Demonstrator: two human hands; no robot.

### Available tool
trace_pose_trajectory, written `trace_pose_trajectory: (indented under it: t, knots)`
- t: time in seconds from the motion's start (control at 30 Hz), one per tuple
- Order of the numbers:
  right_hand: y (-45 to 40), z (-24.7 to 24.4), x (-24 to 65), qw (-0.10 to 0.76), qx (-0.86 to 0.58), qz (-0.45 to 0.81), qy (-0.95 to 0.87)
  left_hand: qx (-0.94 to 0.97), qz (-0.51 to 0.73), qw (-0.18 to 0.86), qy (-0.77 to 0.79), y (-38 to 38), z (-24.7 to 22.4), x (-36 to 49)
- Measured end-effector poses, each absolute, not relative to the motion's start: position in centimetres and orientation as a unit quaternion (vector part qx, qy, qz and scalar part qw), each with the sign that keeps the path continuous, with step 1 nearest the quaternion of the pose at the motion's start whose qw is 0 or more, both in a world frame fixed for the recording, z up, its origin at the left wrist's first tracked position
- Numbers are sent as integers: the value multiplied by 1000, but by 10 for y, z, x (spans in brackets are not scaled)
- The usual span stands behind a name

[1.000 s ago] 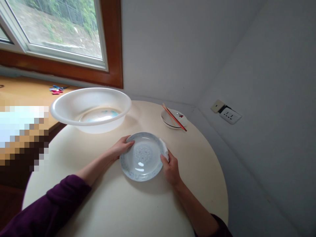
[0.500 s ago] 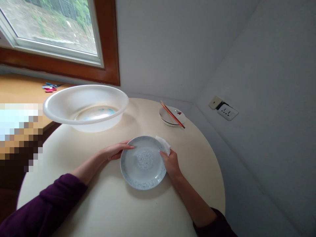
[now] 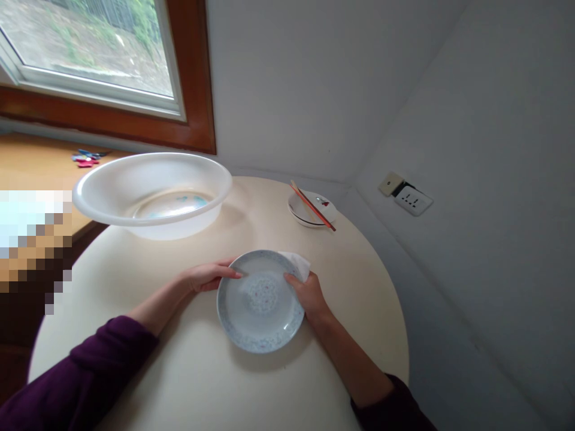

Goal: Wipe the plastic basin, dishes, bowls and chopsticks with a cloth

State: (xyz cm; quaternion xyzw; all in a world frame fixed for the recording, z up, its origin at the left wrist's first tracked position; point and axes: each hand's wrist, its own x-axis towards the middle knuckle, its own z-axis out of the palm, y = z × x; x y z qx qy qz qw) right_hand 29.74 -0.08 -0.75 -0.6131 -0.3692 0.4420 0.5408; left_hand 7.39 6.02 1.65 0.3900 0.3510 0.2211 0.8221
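Observation:
A round pale plate (image 3: 261,305) with a blue-grey patterned rim is held above the table, its face towards me. My left hand (image 3: 209,276) grips its upper left edge, thumb on the face and fingers underneath. At the right edge, my right hand (image 3: 309,293) grips the plate with the thumb on top. A white cloth or tissue (image 3: 296,261) sticks out behind the plate beside my right hand, which also holds it. The fingers under the plate are hidden.
On the round cream table (image 3: 179,371) a large translucent white basin (image 3: 179,230) stands at the back left. A small bowl (image 3: 327,212) with chopsticks (image 3: 321,216) across it is at the back right. Small coloured items (image 3: 85,160) lie on the wooden desk (image 3: 27,161).
The plate has dropped slightly lower in view and tilted a little. My right thumb has slid slightly inward over its face. The whole view has shifted slightly.

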Motion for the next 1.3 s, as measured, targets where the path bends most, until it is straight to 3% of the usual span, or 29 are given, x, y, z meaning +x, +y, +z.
trace_pose_trajectory:
  t: [1.3]
  knots:
    - [-3, 0, 294, 530, -623, 455, -352, 451, 191, 803, 341, 61, 18, 72]
